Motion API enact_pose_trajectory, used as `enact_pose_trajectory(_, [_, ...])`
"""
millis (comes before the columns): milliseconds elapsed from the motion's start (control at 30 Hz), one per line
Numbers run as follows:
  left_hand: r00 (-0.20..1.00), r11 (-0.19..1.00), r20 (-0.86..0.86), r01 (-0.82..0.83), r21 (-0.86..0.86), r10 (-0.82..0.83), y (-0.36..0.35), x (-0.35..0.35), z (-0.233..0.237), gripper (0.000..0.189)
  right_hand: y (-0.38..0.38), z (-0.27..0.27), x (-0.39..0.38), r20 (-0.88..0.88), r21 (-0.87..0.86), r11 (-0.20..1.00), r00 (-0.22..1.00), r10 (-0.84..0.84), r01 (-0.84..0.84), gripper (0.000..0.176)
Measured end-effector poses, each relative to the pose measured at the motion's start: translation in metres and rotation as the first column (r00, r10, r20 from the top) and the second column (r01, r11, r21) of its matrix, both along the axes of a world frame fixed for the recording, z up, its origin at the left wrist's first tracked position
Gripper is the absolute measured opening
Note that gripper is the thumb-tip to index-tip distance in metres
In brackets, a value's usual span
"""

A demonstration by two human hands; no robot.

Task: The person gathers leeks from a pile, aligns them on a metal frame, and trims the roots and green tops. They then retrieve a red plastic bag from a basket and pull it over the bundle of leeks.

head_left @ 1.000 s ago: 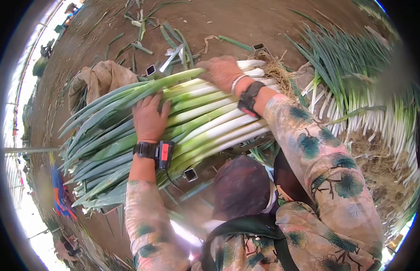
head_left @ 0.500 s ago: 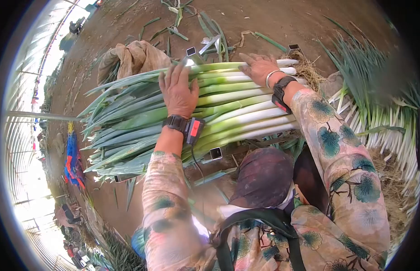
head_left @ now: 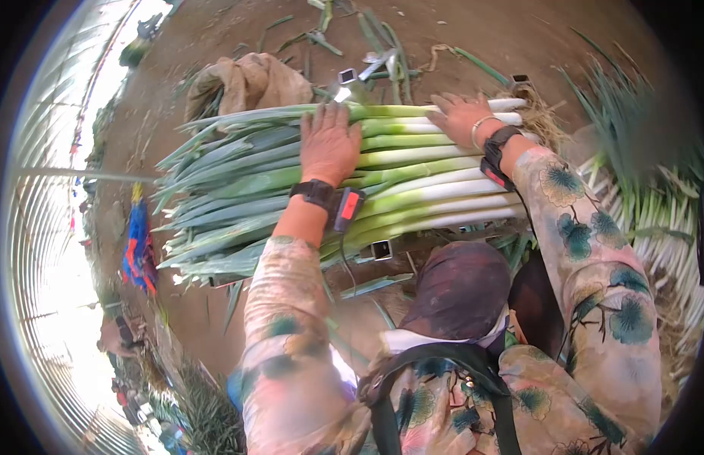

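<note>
Several leeks lie side by side in a wide layer across a low metal frame. Their green leaves point left and their white stalks and roots point right. My left hand rests flat on the far side of the layer, where the leaves meet the stalks, fingers stretched out. My right hand lies on the white stalks near the root end, its fingers spread and pointing left. Neither hand is wrapped round a leek. Both wrists carry black bands with small devices.
A big pile of leeks lies on the right. Behind the frame sits a brown cloth sack, with loose leaves on the dirt floor. A blue and red bundle lies left, near the plastic greenhouse wall. A metal post rises behind the leeks.
The whole view has shifted, so everything appears a little further right. Both hands stay on the leeks in nearly the same places, the left hand's fingers now closer together.
</note>
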State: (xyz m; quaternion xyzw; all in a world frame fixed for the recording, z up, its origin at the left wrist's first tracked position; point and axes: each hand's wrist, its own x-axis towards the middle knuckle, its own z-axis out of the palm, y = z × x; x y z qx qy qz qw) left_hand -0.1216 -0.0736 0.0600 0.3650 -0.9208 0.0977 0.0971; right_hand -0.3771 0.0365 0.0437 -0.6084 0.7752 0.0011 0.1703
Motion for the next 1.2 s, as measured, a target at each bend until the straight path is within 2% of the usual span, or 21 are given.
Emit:
enact_pose_trajectory(100, [1.0, 0.999, -0.001, 0.031, -0.008, -0.031, -0.008, 0.002, -0.004, 0.053, 0.002, 0.003, 0.0, -0.002, -0.011, 1.0, 1.0, 0.006, -0.006, 0.06])
enact_pose_trajectory(200, [0.994, 0.98, -0.055, 0.106, 0.17, -0.098, -0.019, 0.001, 0.033, 0.045, 0.0, 0.008, 0.001, 0.016, 0.052, 0.999, 1.0, -0.008, 0.007, 0.064])
enact_pose_trajectory(300, [0.966, 0.931, -0.194, -0.093, 0.352, 0.171, -0.043, -0.011, 0.07, 0.034, 0.0, 0.004, 0.002, 0.001, 0.056, 0.998, 1.0, -0.01, 0.01, 0.064])
enact_pose_trajectory(400, [0.988, 0.955, -0.084, -0.1, 0.28, 0.128, -0.089, -0.022, 0.067, 0.031, 0.0, 0.014, 0.006, 0.009, 0.076, 0.997, 1.0, -0.002, 0.002, 0.063])
enact_pose_trajectory(467, [0.975, 0.917, 0.19, -0.175, 0.357, 0.112, -0.103, -0.031, 0.064, 0.036, 0.001, 0.01, 0.003, -0.002, 0.057, 0.998, 1.0, 0.007, -0.007, 0.063])
enact_pose_trajectory(533, [0.892, 0.87, 0.448, -0.267, 0.414, 0.061, -0.113, -0.037, 0.062, 0.041, 0.0, 0.008, 0.003, -0.003, 0.042, 0.999, 1.0, -0.002, 0.002, 0.063])
enact_pose_trajectory(633, [0.899, 0.764, 0.437, -0.253, 0.594, -0.042, -0.132, -0.022, 0.063, 0.062, 0.0, 0.007, 0.005, -0.013, 0.029, 0.999, 1.0, -0.015, 0.016, 0.063])
enact_pose_trajectory(667, [0.9, 0.711, 0.42, -0.368, 0.6, 0.112, -0.139, -0.017, 0.059, 0.068, 0.0, 0.008, 0.006, -0.014, 0.036, 0.999, 1.0, -0.028, 0.028, 0.063])
enact_pose_trajectory(767, [0.886, 0.565, 0.361, -0.463, 0.683, 0.29, -0.198, 0.028, 0.023, 0.07, 0.0, 0.01, 0.007, -0.013, 0.038, 0.999, 0.999, -0.031, 0.032, 0.062])
enact_pose_trajectory(833, [0.81, 0.56, 0.425, -0.587, 0.584, 0.405, -0.173, 0.048, 0.069, 0.071, 0.001, 0.009, 0.006, -0.017, 0.024, 0.999, 1.0, -0.026, 0.027, 0.062])
enact_pose_trajectory(900, [0.806, 0.67, 0.438, -0.582, 0.46, 0.399, -0.164, 0.074, 0.088, 0.067, 0.002, 0.005, 0.004, -0.031, 0.01, 1.0, 0.999, -0.015, 0.015, 0.062])
enact_pose_trajectory(933, [0.804, 0.719, 0.444, -0.572, 0.394, 0.396, -0.16, 0.082, 0.091, 0.065, 0.002, 0.007, 0.005, -0.03, 0.014, 1.0, 0.999, -0.019, 0.02, 0.062])
enact_pose_trajectory(1067, [0.837, 0.801, 0.423, -0.499, 0.332, 0.347, -0.145, 0.114, 0.077, 0.055, 0.002, 0.011, 0.006, -0.025, 0.023, 1.0, 0.999, -0.02, 0.02, 0.061])
enact_pose_trajectory(1167, [0.877, 0.921, 0.429, -0.328, 0.209, 0.215, -0.103, 0.135, 0.102, 0.054, 0.002, 0.01, 0.005, -0.024, 0.025, 0.999, 0.999, -0.022, 0.023, 0.061])
enact_pose_trajectory(1200, [0.868, 0.906, 0.414, -0.379, 0.191, 0.276, -0.105, 0.145, 0.1, 0.054, 0.002, 0.008, 0.006, -0.023, 0.022, 0.999, 0.999, -0.024, 0.025, 0.061])
